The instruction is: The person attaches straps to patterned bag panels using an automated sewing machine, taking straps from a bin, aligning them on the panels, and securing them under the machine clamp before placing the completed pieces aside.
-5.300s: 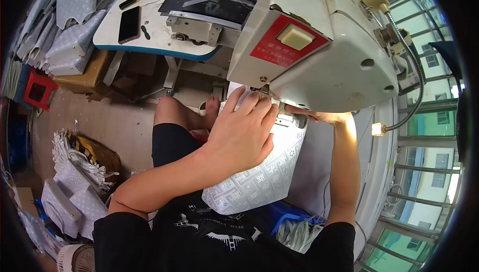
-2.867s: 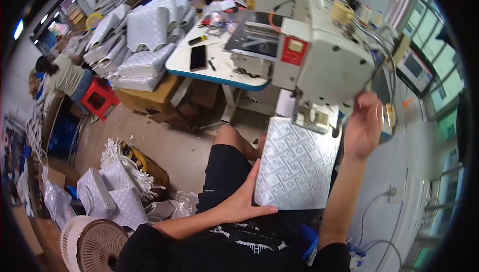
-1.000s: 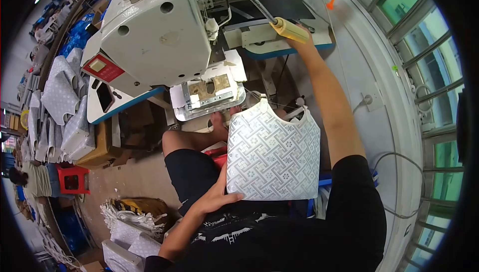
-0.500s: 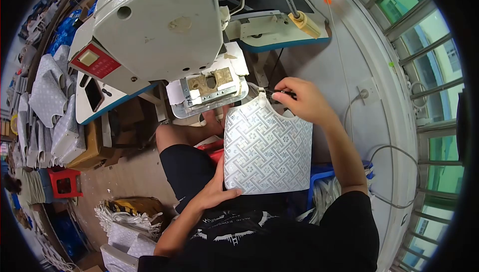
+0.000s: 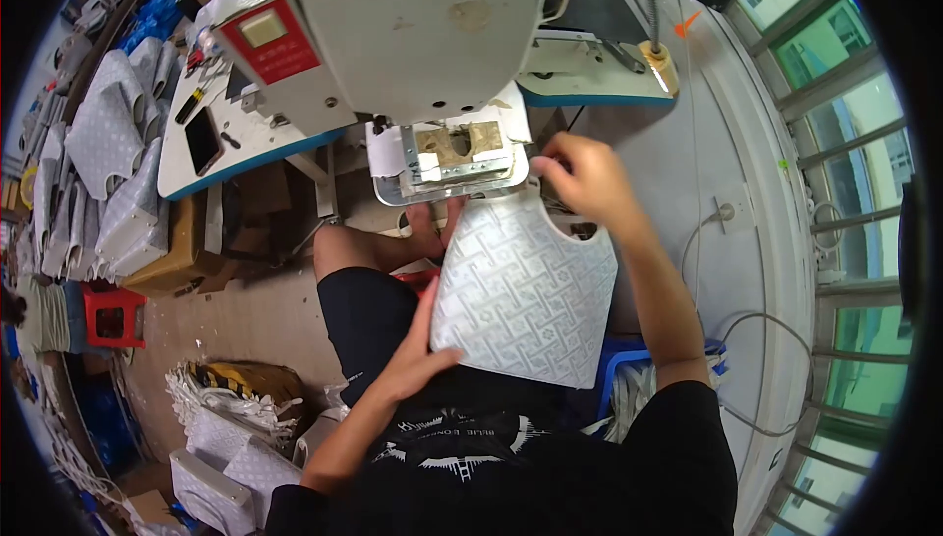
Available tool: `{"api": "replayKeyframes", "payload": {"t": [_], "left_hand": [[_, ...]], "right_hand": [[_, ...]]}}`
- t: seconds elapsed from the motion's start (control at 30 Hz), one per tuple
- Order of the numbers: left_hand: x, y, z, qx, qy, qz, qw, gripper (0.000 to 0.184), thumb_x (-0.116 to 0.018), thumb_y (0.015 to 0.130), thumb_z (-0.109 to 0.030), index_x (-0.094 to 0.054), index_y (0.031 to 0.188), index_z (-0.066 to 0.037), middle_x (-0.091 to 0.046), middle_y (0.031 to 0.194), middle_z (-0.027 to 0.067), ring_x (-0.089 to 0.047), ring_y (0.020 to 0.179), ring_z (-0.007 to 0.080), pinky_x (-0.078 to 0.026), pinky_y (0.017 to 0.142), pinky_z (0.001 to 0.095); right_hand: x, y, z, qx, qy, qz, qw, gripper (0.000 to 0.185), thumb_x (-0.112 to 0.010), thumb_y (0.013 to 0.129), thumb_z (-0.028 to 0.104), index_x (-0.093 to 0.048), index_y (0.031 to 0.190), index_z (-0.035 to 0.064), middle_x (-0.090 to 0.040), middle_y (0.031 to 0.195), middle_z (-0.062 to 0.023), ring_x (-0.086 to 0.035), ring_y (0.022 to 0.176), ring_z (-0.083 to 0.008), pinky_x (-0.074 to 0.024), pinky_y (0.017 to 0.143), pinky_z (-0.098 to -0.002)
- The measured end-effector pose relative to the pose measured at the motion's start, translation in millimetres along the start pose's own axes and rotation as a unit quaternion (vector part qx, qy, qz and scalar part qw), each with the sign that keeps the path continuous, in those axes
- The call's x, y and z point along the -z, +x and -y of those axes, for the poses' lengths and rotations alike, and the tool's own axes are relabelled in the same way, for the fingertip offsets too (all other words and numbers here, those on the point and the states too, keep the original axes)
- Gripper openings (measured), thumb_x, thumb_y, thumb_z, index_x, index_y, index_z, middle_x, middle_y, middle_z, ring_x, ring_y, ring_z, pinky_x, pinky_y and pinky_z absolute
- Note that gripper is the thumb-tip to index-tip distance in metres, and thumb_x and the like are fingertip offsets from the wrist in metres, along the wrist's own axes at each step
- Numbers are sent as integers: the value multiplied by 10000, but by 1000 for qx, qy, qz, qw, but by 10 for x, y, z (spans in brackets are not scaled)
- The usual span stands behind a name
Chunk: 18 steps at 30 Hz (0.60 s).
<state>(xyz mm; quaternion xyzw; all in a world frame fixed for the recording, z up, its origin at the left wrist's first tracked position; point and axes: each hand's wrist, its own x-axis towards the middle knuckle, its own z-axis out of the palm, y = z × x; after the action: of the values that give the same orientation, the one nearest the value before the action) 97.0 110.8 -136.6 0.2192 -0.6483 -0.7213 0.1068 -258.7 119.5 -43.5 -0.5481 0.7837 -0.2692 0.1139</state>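
Note:
A silver-white bag [image 5: 521, 290] with a woven-look pattern and a curved cut-out at its top hangs over my lap, tilted slightly. My left hand [image 5: 417, 364] grips its lower left edge, thumb in front. At the top strap end of the bag, just right of the sewing machine's clamp plate [image 5: 462, 170], is my right hand [image 5: 589, 182], its fingers curled together. What those fingers hold is hidden now; a small dark-handled tool showed there earlier. The white sewing machine head [image 5: 422, 25] stands above the clamp plate.
On the left table wing [image 5: 265, 148] lie a phone [image 5: 203, 140] and a yellow-black screwdriver [image 5: 192, 104]. Stacked patterned bags [image 5: 103, 133] stand farther left. A blue crate [image 5: 614, 364] is by my right side, a red stool [image 5: 115, 315] on the floor. A lamp [image 5: 658, 64] hangs right.
My view has shifted, so the machine sits farther right. The bag has tilted and its top now reaches the clamp plate's edge. The dark tool in my right hand no longer shows.

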Motion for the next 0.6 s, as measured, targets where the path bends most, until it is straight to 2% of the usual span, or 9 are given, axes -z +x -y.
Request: {"api": "replayKeyframes", "payload": {"t": [0.1,0.17,0.23,0.27,0.37,0.4,0.47,0.5,0.6], "left_hand": [[296,-277,24,109,-211,-133,962,1012,-674,852,-264,-139,1702,-136,-530,1477,141,-640,1072,197,-540,772,285],[437,-529,118,139,-238,-262,925,871,-556,879,-484,-305,1665,-206,-618,1373,88,-594,772,137,-382,479,241],[809,-856,208,130,-368,-321,863,762,-517,917,-478,-404,1610,-180,-619,1384,112,-630,810,170,-377,437,221],[960,-1032,259,127,-366,-334,859,762,-517,917,-478,-404,1610,-180,-619,1384,112,-630,810,170,-377,437,221],[1219,-1572,443,92,-503,-346,787,659,-452,961,-558,-519,1496,-180,-640,1322,85,-635,701,141,-337,383,201],[1199,-1685,558,86,-500,-360,783,659,-452,961,-558,-519,1496,-180,-640,1322,85,-635,701,141,-337,383,201],[1147,-1896,842,36,-569,-396,720,637,-445,972,-578,-554,1428,-146,-657,1236,131,-647,671,167,-329,361,193],[1126,-1995,904,6,-602,-412,684,633,-442,977,-587,-572,1394,-129,-666,1193,154,-653,656,179,-325,351,188],[1091,-2126,928,-43,-644,-384,660,680,-436,977,-619,-565,1391,-95,-653,1120,184,-651,645,198,-331,348,191]], "right_hand": [[-17,262,-667,-26,-9,-74,997,248,-713,940,178,-697,1144,38,-740,1007,-172,-713,864,-329,-553,762,-419],[-30,517,-1233,-20,-11,-137,990,282,-678,941,120,-666,1218,66,-729,1024,-187,-702,940,-368,-551,813,-440],[-50,909,-1914,25,-48,-187,981,308,-637,933,65,-656,1240,82,-710,1034,-205,-677,1014,-409,-540,861,-471],[-43,1102,-2097,57,-69,-206,974,315,-617,930,41,-658,1241,77,-700,1059,-216,-665,1047,-417,-534,885,-483],[-166,1443,-2333,95,-145,-293,940,300,-610,932,82,-661,1227,58,-687,1100,-232,-649,1091,-429,-527,920,-497],[-205,1526,-2427,103,-132,-290,942,300,-610,932,82,-661,1227,58,-687,1100,-232,-649,1091,-429,-527,920,-497],[-316,1730,-2557,44,-265,-156,950,281,-597,949,139,-665,1196,21,-680,1162,-241,-641,1106,-444,-523,948,-507],[-346,1775,-2518,27,-239,-141,960,284,-594,956,164,-670,1186,16,-678,1195,-240,-637,1121,-448,-516,961,-515],[-282,1732,-2449,-27,-182,-94,978,324,-624,975,193,-674,1232,2,-663,1280,-243,-630,1158,-453,-501,1002,-521]]}}
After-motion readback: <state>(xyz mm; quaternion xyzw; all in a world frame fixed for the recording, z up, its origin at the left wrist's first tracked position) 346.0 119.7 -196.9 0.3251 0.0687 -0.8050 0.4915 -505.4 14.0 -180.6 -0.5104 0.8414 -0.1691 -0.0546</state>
